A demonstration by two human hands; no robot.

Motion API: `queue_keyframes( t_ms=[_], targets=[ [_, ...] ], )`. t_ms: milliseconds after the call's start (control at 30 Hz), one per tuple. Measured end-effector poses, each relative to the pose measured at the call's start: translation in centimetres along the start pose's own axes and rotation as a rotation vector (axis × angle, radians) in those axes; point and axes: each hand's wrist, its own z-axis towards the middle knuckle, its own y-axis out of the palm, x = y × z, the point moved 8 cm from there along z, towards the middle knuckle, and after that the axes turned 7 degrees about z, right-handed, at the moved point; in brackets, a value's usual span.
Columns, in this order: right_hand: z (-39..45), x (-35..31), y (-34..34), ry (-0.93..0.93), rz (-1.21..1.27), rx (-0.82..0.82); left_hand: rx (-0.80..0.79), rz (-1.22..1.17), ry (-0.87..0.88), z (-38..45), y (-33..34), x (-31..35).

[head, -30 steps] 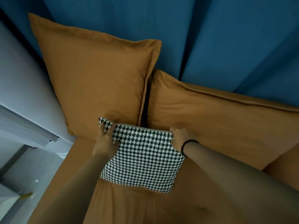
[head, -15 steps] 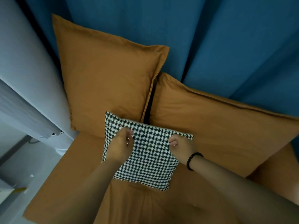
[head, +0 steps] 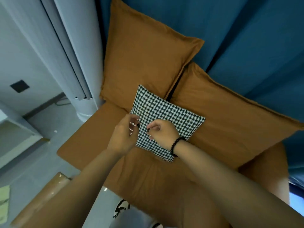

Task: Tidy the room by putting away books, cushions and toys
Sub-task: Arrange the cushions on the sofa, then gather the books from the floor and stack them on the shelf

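A black-and-white houndstooth cushion [head: 166,112] leans on the orange seat [head: 148,175], propped against two large orange pillows, the left one [head: 144,60] and the right one [head: 230,116]. My left hand [head: 124,134] hovers at the cushion's lower left edge with loosely curled fingers and nothing in them. My right hand [head: 162,131], with a black bead bracelet on its wrist, is in front of the cushion's lower middle, fingers also loosely curled and holding nothing. Both hands hide part of the cushion's lower half.
A blue curtain [head: 238,33] hangs behind the pillows. A white standing column unit [head: 82,66] rises at the left by the seat's corner. A brown wrapped roll [head: 42,199] lies on the pale floor at lower left. A black-and-white item [head: 121,209] shows at the bottom edge.
Both hands have let go of the cushion's top corners and drawn back toward its lower middle. The cushion stays propped against the pillows. The view has pulled back and tilted.
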Motion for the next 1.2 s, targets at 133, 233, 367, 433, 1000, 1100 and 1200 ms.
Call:
queue_keyframes(
  t_ms=[133, 233, 367, 433, 1000, 1100, 1200],
  targets=[
    [-2.2, 0.4, 3.9, -0.002, -0.065, -0.112, 0.037, -0.02, -0.122, -5.0, -2.9, -1.5],
    [-4.1, 0.6, 7.1, -0.008, -0.068, -0.219, 0.087, 0.019, -0.194, -9.9, -4.6, -2.7],
    [-7.4, 1.1, 11.7, 0.057, 0.045, -0.404, 0.146, 0.024, -0.342, -16.9, -5.6, -4.9],
    [-9.3, 0.8, 13.7, 0.041, 0.041, -0.484, 0.18, 0.0, -0.407, -20.5, -5.7, -5.6],
    [-11.9, -4.5, 30.9, 0.221, 0.057, -0.685, 0.398, -0.138, -0.734, -33.9, -15.5, -14.9],
    [-11.2, -5.8, 35.1, 0.261, 0.037, -0.686, 0.42, -0.141, -0.768, -35.3, -19.0, -18.1],
    [-10.1, -7.3, 39.1, 0.29, 0.037, -0.681, 0.414, -0.151, -0.807, -37.0, -22.1, -21.8]
  ],
)
